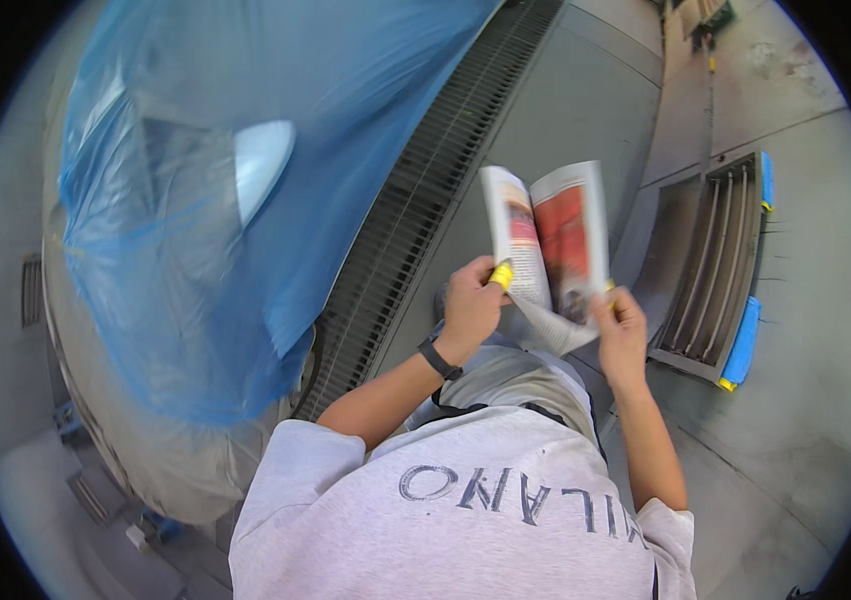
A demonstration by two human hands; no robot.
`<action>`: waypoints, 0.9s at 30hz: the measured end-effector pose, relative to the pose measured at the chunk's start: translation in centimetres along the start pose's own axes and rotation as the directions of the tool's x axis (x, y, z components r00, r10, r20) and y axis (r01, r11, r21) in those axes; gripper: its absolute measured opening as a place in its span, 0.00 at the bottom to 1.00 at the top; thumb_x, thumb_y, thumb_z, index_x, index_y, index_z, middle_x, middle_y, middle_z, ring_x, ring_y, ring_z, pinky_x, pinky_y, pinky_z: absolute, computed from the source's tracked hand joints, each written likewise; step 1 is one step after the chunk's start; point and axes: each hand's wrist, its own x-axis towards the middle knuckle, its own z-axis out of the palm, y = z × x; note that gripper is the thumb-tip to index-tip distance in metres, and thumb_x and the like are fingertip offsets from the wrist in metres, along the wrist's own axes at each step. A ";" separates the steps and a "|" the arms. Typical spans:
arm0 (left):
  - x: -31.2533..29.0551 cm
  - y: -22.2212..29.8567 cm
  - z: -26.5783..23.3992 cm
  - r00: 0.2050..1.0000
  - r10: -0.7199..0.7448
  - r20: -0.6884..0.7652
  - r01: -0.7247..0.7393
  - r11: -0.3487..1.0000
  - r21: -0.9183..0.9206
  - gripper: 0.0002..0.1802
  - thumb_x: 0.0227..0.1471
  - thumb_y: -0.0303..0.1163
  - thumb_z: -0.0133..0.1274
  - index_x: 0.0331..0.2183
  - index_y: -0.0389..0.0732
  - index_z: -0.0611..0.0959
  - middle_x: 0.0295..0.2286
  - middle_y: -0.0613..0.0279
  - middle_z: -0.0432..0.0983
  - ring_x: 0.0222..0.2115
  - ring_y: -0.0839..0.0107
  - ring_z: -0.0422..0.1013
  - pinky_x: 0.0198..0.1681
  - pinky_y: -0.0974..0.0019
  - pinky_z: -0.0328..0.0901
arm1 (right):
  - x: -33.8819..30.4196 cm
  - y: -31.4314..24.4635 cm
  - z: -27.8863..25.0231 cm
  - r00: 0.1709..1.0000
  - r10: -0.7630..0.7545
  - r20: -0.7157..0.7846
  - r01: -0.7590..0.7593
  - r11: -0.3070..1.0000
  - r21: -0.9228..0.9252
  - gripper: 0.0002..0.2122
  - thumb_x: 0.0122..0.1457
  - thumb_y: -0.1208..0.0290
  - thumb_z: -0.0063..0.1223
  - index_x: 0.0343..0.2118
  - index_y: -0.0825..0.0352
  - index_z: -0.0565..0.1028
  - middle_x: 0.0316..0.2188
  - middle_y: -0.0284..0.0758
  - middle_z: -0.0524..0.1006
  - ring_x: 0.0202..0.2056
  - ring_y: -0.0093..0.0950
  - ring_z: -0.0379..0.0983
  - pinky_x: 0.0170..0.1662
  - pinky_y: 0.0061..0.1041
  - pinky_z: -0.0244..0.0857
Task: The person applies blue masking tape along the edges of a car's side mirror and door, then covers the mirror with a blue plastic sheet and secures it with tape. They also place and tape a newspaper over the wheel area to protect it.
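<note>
- Magazine [551, 245] is between the two hands, open, mostly reaching up and away beyond the fingers. Both hands are on its lower part.
- Left hand [473, 305]: thumb and fingers pinch the lower left edge. Yellow piece [503, 274] at the thumb; can't tell if it's tape or a cover.
- Right hand [623, 330]: fingers curled in at the lower right edge, pinching the pages there. A bit of yellow shows at these fingertips too; detail blurred.
- Hands are apart, about level, magazine bridging them.
- Lower page edge sags and curls in the gap between the hands. Left page is text plus a picture, right page mostly a red picture, some motion blur.
- Black watch [440, 358] on the left wrist, just below the left hand.
- Dark floor grate [426, 170] runs diagonally, left of the left hand.
- Blue plastic sheet [236, 270] covers a big rounded shape, further left of the left hand. White patch shows on it.
- Metal rack [716, 265] with long bars, right of the right hand, well apart. Blue wraps [743, 342] with yellow ends sit on its far-side corners.
- Light grey shirt [486, 500] below both hands, dark print across it.
</note>
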 end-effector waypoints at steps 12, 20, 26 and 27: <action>-16.2 -15.5 -2.4 0.741 -0.620 0.258 0.372 0.699 0.611 0.29 0.66 0.50 0.51 0.32 0.30 0.86 0.28 0.55 0.85 0.28 0.69 0.81 0.30 0.65 0.74 | -8.2 7.1 -5.1 0.840 -0.535 -0.091 0.540 0.841 0.040 0.05 0.71 0.72 0.48 0.44 0.67 0.68 0.50 0.36 0.76 0.31 0.15 0.60 0.37 0.17 0.58; -8.1 -4.5 -8.8 0.970 0.208 0.124 -0.239 0.902 0.360 0.57 0.47 0.18 0.69 0.68 0.40 0.50 0.66 0.52 0.56 0.67 0.64 0.55 0.68 0.55 0.58 | -11.1 5.1 -12.1 0.872 -0.472 -0.130 0.488 0.820 0.299 0.07 0.72 0.67 0.50 0.43 0.65 0.71 0.32 0.21 0.67 0.33 0.12 0.59 0.40 0.15 0.55; -12.1 6.1 -5.7 0.848 0.395 0.353 -0.529 0.649 0.547 0.20 0.57 0.23 0.63 0.52 0.37 0.83 0.36 0.63 0.86 0.37 0.77 0.77 0.45 0.69 0.71 | -8.3 4.5 -13.3 0.892 -0.242 -0.381 0.364 0.885 0.290 0.05 0.70 0.69 0.54 0.42 0.64 0.74 0.34 0.22 0.70 0.39 0.14 0.63 0.47 0.15 0.58; -13.4 6.5 -5.1 0.871 0.422 0.250 -0.484 0.652 0.584 0.19 0.58 0.24 0.62 0.51 0.38 0.83 0.34 0.62 0.85 0.36 0.76 0.77 0.43 0.69 0.71 | -8.4 4.2 -12.5 0.833 -0.272 -0.482 0.374 0.919 0.126 0.05 0.69 0.72 0.55 0.42 0.66 0.74 0.38 0.26 0.73 0.41 0.15 0.67 0.48 0.16 0.61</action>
